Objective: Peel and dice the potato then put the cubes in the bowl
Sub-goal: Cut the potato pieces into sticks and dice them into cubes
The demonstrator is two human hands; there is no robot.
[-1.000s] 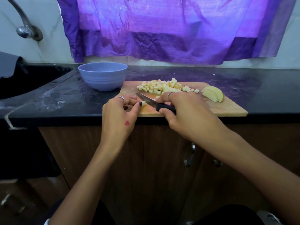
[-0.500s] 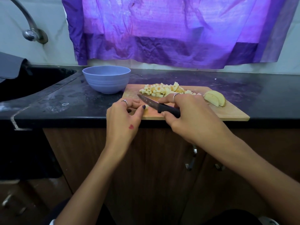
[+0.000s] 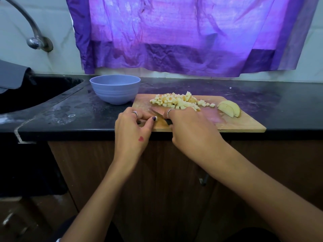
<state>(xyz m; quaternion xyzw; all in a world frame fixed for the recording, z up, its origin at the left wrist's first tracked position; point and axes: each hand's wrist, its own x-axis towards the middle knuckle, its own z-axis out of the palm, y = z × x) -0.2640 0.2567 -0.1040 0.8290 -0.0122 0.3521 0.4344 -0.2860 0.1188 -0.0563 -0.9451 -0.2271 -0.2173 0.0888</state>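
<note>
A wooden cutting board [image 3: 244,123] lies on the black counter. A heap of pale potato cubes [image 3: 176,101] sits at its far middle, and two peeled potato wedges [image 3: 229,108] lie at its right. My right hand [image 3: 188,126] grips a black-handled knife [image 3: 157,115], blade pointing left and away over the board. My left hand [image 3: 132,126] rests at the board's near left corner and pinches a small potato piece [image 3: 156,118] right beside the blade. A lilac bowl [image 3: 115,89] stands just left of the board.
A dark sink [image 3: 35,91] with a curved tap [image 3: 35,39] lies at the far left. Purple cloth [image 3: 183,35] hangs on the wall behind. The counter's front edge runs just under my hands, with wooden cabinet doors below.
My right hand has shifted left over the knife, so less of the blade and handle shows. My left hand keeps pinching the small piece at the same corner.
</note>
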